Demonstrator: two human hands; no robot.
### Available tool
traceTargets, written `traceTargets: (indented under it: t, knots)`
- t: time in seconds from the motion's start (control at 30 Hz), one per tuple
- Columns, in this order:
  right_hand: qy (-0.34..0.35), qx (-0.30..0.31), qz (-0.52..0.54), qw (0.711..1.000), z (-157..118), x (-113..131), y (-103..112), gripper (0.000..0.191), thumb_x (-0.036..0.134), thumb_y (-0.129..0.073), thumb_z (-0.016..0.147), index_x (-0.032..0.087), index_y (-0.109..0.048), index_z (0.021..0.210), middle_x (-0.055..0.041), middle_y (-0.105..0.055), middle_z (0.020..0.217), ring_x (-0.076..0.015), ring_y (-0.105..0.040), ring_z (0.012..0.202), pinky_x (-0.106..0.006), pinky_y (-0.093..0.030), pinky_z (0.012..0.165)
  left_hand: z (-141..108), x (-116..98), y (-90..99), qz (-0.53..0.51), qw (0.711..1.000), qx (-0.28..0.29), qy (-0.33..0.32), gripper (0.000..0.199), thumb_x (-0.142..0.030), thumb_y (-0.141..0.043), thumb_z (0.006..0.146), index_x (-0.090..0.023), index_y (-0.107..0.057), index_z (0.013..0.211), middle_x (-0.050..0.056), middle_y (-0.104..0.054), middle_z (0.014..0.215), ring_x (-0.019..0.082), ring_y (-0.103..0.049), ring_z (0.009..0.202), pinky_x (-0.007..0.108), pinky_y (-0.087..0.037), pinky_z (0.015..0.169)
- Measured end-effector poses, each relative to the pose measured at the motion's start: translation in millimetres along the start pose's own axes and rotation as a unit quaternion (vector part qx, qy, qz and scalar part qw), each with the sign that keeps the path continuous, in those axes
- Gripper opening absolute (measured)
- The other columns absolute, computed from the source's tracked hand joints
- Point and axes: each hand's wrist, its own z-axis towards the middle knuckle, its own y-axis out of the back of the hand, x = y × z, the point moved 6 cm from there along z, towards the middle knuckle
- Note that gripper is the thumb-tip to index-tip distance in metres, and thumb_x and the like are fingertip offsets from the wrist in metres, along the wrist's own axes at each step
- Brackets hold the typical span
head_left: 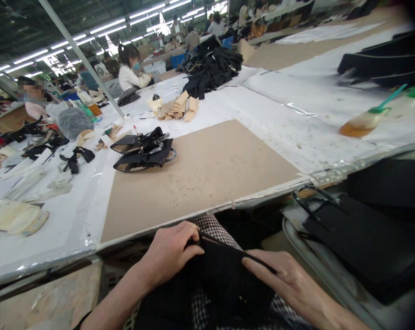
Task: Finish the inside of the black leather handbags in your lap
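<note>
A black fabric bag (228, 270) lies across my lap, below the table's front edge. My left hand (174, 250) pinches its upper edge at the left end, thumb and fingers closed on the cloth. Further along that edge, my right hand (279, 272) grips the cloth between thumb and fingers. A narrow slit shows along the edge between the hands. Small gold-coloured marks show low on the bag's front. The bag's lower part fades into dark clothing, and its inside is hidden.
Two black handbags (143, 153) lie on the brown board (207, 169). Tan pieces (179, 107) and a black cloth pile (214, 66) sit beyond. A bottle of amber liquid (362, 123) stands right. Another black bag (358, 238) rests beside me. Co-workers sit across the table.
</note>
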Motion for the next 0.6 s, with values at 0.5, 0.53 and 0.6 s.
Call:
traceTargets:
  t: [0.5, 0.53, 0.6]
  knots:
    - [-0.005, 0.007, 0.015, 1.000, 2.3, 3.3, 1.4, 0.034, 0.045, -0.046, 0.097, 0.021, -0.070, 0.093, -0.0020, -0.069, 0.084, -0.0220, -0.063, 0.081, -0.027, -0.051, 0.074, 6.0, 1.2, 1.7, -0.144, 0.987, -0.072, -0.014, 0.016, -0.011, -0.060, 0.085, -0.020, -0.052, 0.076, 0.001, -0.068, 0.104, 0.015, -0.063, 0.098, 0.024, -0.044, 0.090]
    - [-0.007, 0.007, 0.016, 1.000, 2.5, 3.3, 1.5, 0.035, 0.046, -0.046, 0.096, 0.020, -0.070, 0.093, -0.0023, -0.069, 0.082, -0.0219, -0.063, 0.079, -0.027, -0.051, 0.072, 6.9, 2.2, 1.6, -0.143, 0.987, -0.075, -0.007, 0.016, -0.011, -0.060, 0.085, -0.020, -0.052, 0.075, 0.001, -0.069, 0.101, 0.015, -0.063, 0.096, 0.025, -0.044, 0.088]
    - [-0.010, 0.006, 0.018, 1.000, 2.6, 2.7, 1.6, 0.037, 0.047, -0.046, 0.096, 0.020, -0.071, 0.093, -0.0026, -0.069, 0.081, -0.0217, -0.062, 0.078, -0.026, -0.051, 0.071, 8.5, 3.4, 1.2, -0.143, 0.986, -0.080, 0.004, 0.016, -0.012, -0.061, 0.085, -0.020, -0.052, 0.074, 0.001, -0.069, 0.096, 0.015, -0.063, 0.093, 0.024, -0.044, 0.086]
